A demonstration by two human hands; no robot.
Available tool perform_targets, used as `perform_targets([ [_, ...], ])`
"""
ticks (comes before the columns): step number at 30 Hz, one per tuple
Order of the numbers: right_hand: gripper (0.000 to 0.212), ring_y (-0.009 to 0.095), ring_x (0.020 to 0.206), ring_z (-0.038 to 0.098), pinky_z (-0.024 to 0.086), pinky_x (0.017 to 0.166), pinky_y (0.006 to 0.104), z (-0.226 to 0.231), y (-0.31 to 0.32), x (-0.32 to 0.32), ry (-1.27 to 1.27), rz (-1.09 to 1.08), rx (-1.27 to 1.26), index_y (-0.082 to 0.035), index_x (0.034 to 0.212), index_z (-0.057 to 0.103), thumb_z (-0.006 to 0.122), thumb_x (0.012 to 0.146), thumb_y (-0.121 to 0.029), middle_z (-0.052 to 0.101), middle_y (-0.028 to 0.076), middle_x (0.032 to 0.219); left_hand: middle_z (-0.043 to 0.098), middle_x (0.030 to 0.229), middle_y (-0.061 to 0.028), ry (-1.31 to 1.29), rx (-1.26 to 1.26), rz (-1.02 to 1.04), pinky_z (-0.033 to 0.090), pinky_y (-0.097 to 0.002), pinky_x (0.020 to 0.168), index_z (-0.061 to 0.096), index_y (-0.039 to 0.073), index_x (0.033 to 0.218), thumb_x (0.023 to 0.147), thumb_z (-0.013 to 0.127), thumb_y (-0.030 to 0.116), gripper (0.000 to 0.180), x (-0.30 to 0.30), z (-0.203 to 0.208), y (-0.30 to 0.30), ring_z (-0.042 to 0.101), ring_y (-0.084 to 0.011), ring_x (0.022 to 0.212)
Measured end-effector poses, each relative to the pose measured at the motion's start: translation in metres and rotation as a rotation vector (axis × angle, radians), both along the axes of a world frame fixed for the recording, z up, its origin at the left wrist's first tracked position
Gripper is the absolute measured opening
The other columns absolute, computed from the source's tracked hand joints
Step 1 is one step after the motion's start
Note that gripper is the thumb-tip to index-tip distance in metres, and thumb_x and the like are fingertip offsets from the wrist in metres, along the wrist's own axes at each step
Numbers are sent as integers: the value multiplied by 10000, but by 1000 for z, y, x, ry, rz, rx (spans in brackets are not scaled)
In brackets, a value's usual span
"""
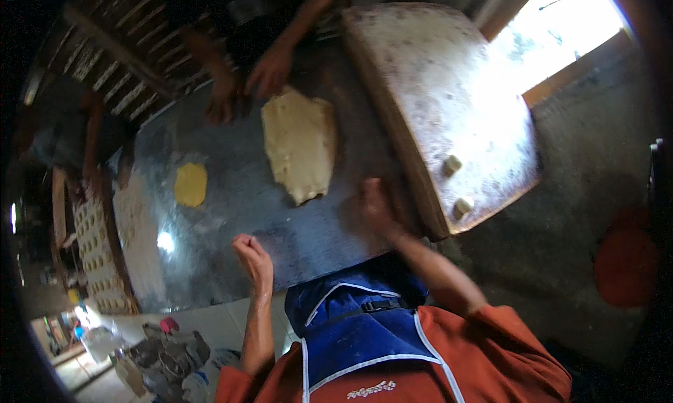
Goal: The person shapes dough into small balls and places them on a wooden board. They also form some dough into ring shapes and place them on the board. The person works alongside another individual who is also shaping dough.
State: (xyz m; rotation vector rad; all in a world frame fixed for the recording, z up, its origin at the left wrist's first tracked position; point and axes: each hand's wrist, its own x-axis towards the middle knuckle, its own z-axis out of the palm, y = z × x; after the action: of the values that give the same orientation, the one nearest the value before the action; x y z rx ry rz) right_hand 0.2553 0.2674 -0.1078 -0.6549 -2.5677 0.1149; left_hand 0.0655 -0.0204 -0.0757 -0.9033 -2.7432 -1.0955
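Observation:
A long, uneven sheet of pale dough lies on the dark worktop in front of me. My left hand is held above the near edge of the worktop, its fingers curled closed; anything inside them is hidden. To the right of the dough's near end is my right hand, smeared by motion, so its fingers are unclear. A flat yellow round of dough rests farther left, apart from both hands.
Across the worktop, another person's hands reach toward the dough's far end. A thick, pale raised slab on the right bears two small dough pieces. Rows of small pieces fill a tray at far left, beside another person.

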Motion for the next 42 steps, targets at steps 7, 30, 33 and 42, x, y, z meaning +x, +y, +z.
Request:
perform_targets([
  [7, 202, 336, 1062, 593, 476, 989, 465, 61, -6, 48, -187, 30, -566, -27, 1038, 623, 566, 982, -212, 589, 171, 1042, 595, 1069, -144, -58, -402, -532, 490, -450, 889, 640, 13, 980, 769, 714, -26, 226, -16, 86, -22, 582, -360, 1035],
  [30, 523, 234, 765, 575, 485, 717, 357, 230, 38, 190, 647, -269, -409, 11, 1277, 624, 837, 814, -108, 671, 74, 889, 657, 1135, -178, -42, 392, -891, 510, -456, 929, 606, 5, 1125, 823, 643, 1, 304, 184, 180, 305, 636, -367, 1055],
  [33, 163, 275, 676, 549, 471, 644, 386, 209, 23, 144, 461, 235, -589, -36, 935, 664, 787, 843, -90, 598, 74, 763, 659, 961, -124, -225, 363, -579, 531, -377, 824, 642, 30, 1035, 846, 681, -47, 208, 172, 146, 225, 658, -280, 904],
  [42, 469, 436, 986, 610, 512, 848, 514, 82, 22, -74, 145, 215, -533, -38, 1193, 582, 793, 779, -99, 608, 227, 1020, 671, 1024, -96, -540, 51, 13, 544, -366, 792, 653, 10, 1060, 946, 676, 119, 159, 29, 62, 110, 652, -214, 915],
])
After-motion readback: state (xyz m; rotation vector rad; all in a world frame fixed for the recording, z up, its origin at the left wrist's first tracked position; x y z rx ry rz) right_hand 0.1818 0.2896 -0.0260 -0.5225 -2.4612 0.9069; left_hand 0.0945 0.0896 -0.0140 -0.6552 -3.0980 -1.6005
